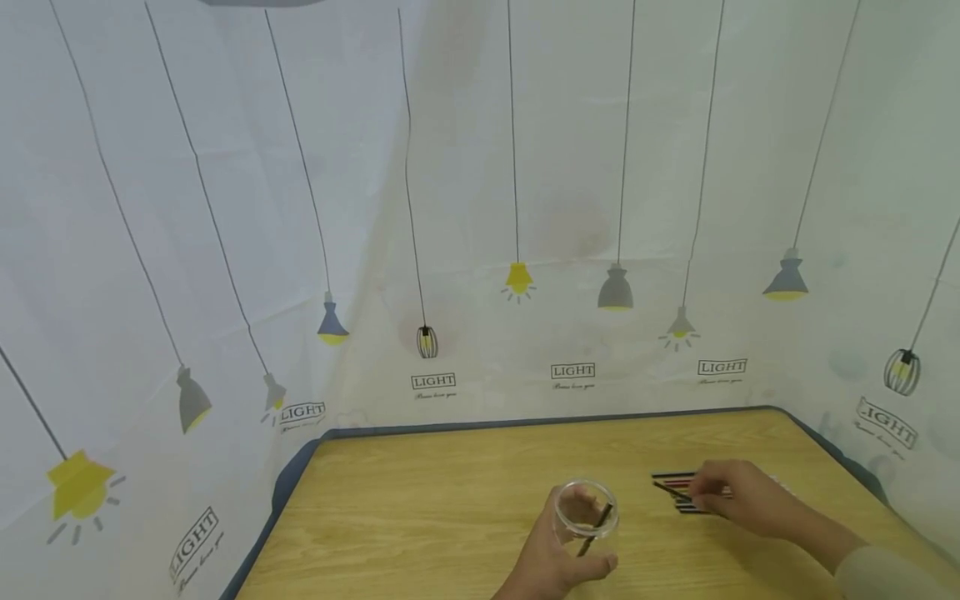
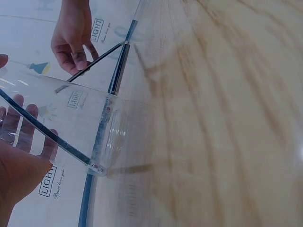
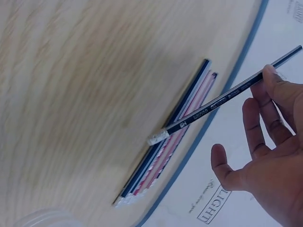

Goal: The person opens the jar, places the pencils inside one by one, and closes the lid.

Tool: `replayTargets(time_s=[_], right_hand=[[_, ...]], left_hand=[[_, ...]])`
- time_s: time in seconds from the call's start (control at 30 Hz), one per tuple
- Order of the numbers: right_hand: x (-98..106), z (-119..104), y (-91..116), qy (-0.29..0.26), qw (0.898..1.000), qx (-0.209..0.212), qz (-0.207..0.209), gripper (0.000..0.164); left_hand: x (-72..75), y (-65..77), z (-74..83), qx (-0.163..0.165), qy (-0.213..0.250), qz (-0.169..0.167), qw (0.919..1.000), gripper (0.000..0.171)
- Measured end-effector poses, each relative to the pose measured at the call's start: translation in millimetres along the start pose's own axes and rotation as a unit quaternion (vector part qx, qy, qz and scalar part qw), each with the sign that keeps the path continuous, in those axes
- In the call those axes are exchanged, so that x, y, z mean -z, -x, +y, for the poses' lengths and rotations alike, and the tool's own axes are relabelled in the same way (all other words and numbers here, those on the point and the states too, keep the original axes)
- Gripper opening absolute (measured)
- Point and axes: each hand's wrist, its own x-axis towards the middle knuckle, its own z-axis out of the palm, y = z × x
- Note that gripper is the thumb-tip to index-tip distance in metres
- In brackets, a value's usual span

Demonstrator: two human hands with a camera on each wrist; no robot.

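Note:
My left hand (image 1: 551, 554) grips a clear jar (image 2: 78, 101), curled around its side. Inside the jar, one dark pencil (image 2: 54, 136) leans against the wall. Over on the right, my right hand (image 1: 750, 500) pinches a black pencil with silver stripes (image 3: 222, 98) between thumb and fingers. That pencil's eraser end, marked HB, points away from the hand and is raised over the row. Several dark and red or pink striped pencils (image 3: 154, 166) lie side by side on the table beneath it.
The wood-grain table (image 1: 405, 500) has a dark blue edge (image 1: 487, 425). Behind and at both sides hangs a white sheet (image 1: 465, 167) printed with lamps and the word LIGHT. Part of the jar's rim shows at the bottom of the right wrist view.

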Motion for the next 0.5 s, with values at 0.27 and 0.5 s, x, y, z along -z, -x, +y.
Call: replayTargets(time_s=[0.27, 0.5], right_hand=[[3.5, -28.0, -4.3, -0.033, 0.999, -0.012, 0.007, 0.009], [6.0, -55.9, -11.7, -0.077, 0.997, -0.016, 0.015, 0.013]], left_hand=[[-0.9, -0.3, 0.2, -0.003, -0.006, 0.003, 1.0000, 0.062], [-0.5, -1.2, -2.1, -0.004, -0.009, 0.005, 0.9999, 0.063]])
